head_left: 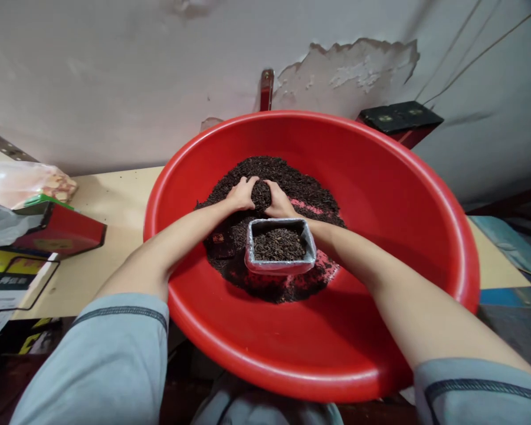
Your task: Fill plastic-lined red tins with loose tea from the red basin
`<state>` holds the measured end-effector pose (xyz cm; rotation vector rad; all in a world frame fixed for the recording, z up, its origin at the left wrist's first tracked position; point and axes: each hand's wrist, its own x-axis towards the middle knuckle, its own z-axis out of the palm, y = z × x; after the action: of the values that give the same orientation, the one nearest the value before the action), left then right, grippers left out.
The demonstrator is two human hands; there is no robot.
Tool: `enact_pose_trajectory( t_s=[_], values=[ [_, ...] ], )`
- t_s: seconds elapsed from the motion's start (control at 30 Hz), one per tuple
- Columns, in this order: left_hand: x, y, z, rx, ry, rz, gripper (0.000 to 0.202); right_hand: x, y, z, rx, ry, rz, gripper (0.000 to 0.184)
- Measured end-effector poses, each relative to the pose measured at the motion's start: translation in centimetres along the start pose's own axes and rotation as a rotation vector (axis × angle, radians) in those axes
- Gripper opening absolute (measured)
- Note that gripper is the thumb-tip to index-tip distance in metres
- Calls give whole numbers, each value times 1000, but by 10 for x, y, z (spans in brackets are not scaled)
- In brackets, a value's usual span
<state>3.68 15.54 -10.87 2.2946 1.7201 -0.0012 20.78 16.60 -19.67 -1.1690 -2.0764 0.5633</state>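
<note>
Both my hands are in a big red plastic basin (393,195), among dark dried loose tea leaves (265,165). My left hand (242,193) and my right hand (280,200) face each other, fingers curled around a clump of leaves between them. Some fingertips are hidden in the leaves. Just nearer to me, a foil-lined rectangular tin (281,268) stands in the basin, with leaves inside below its rim. My right forearm passes close behind its right corner. Left of the tin lies a dark, flat, square-looking piece (221,243) with a small reddish mark, partly covered by leaves.
The basin sits on a light wooden board (110,198) against a worn wall. At left are a red open box (66,227) with plastic in it, a clear bag (26,180) and a printed carton (4,283). A black-topped red box (400,118) stands behind right.
</note>
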Motion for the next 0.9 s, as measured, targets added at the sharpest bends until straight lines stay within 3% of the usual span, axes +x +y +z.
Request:
enact_pose_trajectory(
  t_s=[0.2,0.37,0.53,0.63,0.77,0.9],
  values=[
    [-11,25,-66,-30,137,26,98,23,-47,-71,-87,48,-60,82],
    [-70,55,-113,-93,94,77,97,-3,-110,-128,-140,8,-47,81],
    [-122,70,-111,-121,-93,138,93,-57,-160,-145,-288,-152,114,68],
    [-133,72,-104,-102,-99,169,91,-73,-178,-145,-373,-226,163,63],
    [-145,75,-108,-159,-130,223,90,-75,-192,-150,-278,-212,182,50],
    [-156,70,-108,-144,-175,235,103,-80,-184,-160,-128,-170,183,31]
  ],
)
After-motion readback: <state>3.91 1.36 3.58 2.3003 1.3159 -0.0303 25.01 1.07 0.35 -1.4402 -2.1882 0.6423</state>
